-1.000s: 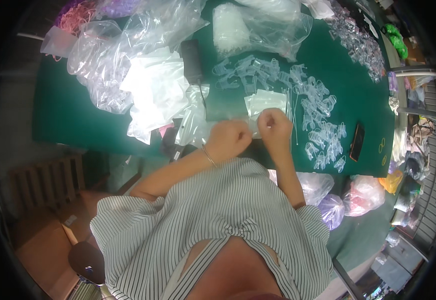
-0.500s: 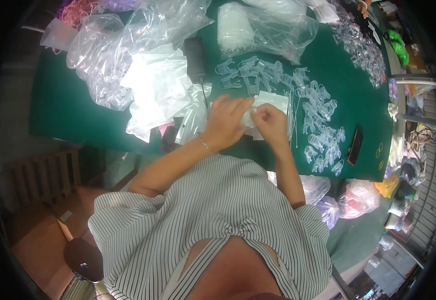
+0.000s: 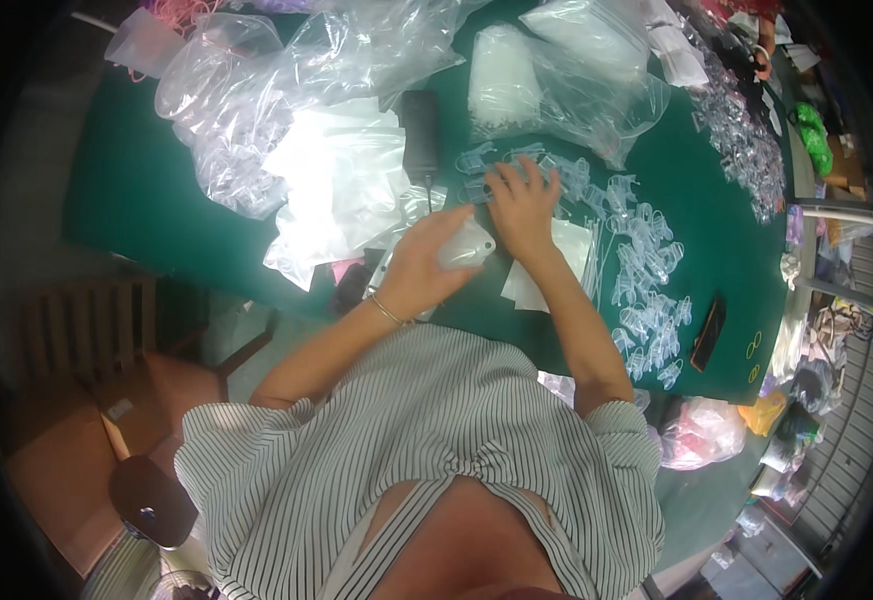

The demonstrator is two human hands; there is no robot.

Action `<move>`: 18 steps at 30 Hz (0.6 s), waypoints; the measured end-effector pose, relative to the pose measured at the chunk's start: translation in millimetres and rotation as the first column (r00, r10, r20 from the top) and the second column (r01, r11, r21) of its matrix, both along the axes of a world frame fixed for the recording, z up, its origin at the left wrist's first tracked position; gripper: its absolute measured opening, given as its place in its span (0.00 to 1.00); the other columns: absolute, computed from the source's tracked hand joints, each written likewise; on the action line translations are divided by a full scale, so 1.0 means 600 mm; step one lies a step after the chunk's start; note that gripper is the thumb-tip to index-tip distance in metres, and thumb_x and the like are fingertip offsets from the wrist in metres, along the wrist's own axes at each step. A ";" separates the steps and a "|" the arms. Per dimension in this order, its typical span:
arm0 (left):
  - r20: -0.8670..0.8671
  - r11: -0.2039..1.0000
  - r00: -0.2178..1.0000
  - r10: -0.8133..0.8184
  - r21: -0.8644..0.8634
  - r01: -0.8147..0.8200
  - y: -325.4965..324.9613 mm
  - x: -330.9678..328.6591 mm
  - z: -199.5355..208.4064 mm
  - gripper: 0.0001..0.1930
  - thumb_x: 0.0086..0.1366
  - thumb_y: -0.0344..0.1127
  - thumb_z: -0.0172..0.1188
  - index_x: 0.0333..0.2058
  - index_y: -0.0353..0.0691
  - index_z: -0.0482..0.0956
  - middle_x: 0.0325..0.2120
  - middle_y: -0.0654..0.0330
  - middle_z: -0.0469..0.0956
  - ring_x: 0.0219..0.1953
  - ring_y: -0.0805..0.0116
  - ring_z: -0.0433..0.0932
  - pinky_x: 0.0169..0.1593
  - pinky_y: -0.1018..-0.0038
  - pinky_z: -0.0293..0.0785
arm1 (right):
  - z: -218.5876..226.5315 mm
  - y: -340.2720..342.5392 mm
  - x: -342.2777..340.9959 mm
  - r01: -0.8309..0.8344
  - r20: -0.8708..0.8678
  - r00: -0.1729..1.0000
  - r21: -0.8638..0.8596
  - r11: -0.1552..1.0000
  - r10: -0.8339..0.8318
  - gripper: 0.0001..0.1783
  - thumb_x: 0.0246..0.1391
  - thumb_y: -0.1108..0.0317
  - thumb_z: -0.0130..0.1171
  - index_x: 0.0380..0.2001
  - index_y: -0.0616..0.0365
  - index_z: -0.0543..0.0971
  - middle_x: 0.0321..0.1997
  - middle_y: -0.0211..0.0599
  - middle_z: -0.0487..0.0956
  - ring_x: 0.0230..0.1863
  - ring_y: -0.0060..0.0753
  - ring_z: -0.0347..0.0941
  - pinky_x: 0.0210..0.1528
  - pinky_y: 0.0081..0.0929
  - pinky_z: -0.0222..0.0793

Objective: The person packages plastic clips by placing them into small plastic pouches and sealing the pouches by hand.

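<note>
My left hand (image 3: pixel 424 265) grips a small white-and-clear plastic bag (image 3: pixel 468 247), thumb and fingers around its left side. Farther out, my right hand (image 3: pixel 524 208) reaches over a group of small clear plastic clip-like pieces (image 3: pixel 561 175). Its fingers are spread and bent down onto them; whether a fingertip touches one, I cannot tell. More of these clear pieces (image 3: pixel 646 255) trail down the table on the right. Below my right hand lie flat white bags (image 3: pixel 568 248), partly covered by my forearm, with thin clear strips (image 3: pixel 594 262) beside them.
On the green table (image 3: pixel 156 215), a heap of white bags (image 3: pixel 341 180) and large clear plastic bags (image 3: pixel 231 130) lie left. A black adapter-like box (image 3: pixel 420 135) sits behind my hands. A bag of white pieces (image 3: pixel 504 80) lies beyond. A phone (image 3: pixel 708 333) rests near the right edge.
My right hand has left my left hand's side and moved away from me, opening over the clear pieces. My left hand keeps the small bag, shifted slightly left. The view has tilted a little.
</note>
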State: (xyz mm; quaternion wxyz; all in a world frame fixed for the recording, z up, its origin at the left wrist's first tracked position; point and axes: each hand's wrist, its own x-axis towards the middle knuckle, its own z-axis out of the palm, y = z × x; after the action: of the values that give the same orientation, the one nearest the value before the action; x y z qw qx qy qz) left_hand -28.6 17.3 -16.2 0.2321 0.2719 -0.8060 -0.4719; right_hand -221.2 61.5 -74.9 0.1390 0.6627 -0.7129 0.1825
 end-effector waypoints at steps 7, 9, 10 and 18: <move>-0.018 0.997 0.999 0.028 -0.065 -0.029 -0.002 0.007 -0.018 0.38 0.42 0.38 0.69 0.54 0.38 0.64 0.47 0.49 0.70 0.50 0.51 0.68 0.53 0.64 0.63 | 0.128 0.094 0.009 -0.019 0.569 0.819 -0.108 0.994 0.078 0.24 0.34 0.74 0.66 0.41 0.61 0.75 0.40 0.43 0.75 0.41 0.47 0.71 0.42 0.34 0.67; 0.001 0.991 1.000 -0.018 -0.131 0.018 0.004 -0.002 -0.013 0.40 0.41 0.38 0.70 0.54 0.37 0.63 0.47 0.49 0.70 0.50 0.51 0.68 0.53 0.64 0.63 | 0.154 0.118 0.021 -0.116 0.538 0.835 -0.030 0.993 0.114 0.24 0.35 0.74 0.65 0.42 0.60 0.75 0.40 0.43 0.75 0.41 0.45 0.71 0.42 0.34 0.68; 0.018 0.986 0.999 -0.047 -0.162 0.050 0.006 -0.008 -0.010 0.41 0.40 0.38 0.70 0.55 0.37 0.63 0.47 0.49 0.70 0.50 0.52 0.68 0.52 0.64 0.62 | 0.165 0.126 0.029 -0.116 0.522 0.849 0.030 0.993 0.084 0.23 0.34 0.74 0.65 0.40 0.61 0.75 0.39 0.42 0.74 0.40 0.44 0.71 0.42 0.34 0.68; 0.208 0.890 0.961 -0.184 -0.379 0.253 0.039 -0.031 -0.001 0.45 0.37 0.40 0.71 0.56 0.36 0.60 0.45 0.51 0.69 0.47 0.55 0.67 0.49 0.63 0.59 | 0.176 0.148 0.034 -0.211 0.463 0.881 0.207 0.955 0.094 0.23 0.35 0.76 0.64 0.40 0.60 0.74 0.40 0.43 0.74 0.42 0.46 0.70 0.43 0.36 0.68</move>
State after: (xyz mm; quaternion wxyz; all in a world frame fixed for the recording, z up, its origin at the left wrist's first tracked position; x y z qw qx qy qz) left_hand -47.3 40.9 -16.9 0.1601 0.1642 -0.9276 -0.2949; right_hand -200.8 150.4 30.7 -0.1289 0.6692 -0.6882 0.2487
